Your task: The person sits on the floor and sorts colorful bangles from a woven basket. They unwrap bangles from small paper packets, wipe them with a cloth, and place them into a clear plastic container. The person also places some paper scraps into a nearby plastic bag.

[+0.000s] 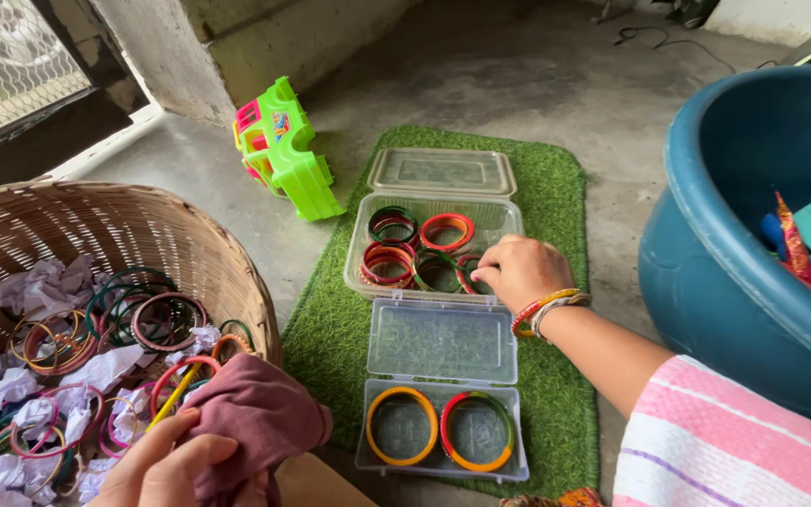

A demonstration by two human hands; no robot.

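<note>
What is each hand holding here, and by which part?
The left hand grips a maroon cloth by its near, bunched end. The right hand reaches into the far clear box of bangles; any hold there is hidden.

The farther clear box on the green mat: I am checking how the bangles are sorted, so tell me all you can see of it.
The farther clear box looks like thin transparent plastic, rectangular, its hinged lid lying open behind it. It sits flat on the green mat and holds several bangles, mostly red, green and orange. The right hand, closed, rests at its near right corner over the bangles. Its near edge meets the open lid of the nearer box.
</note>
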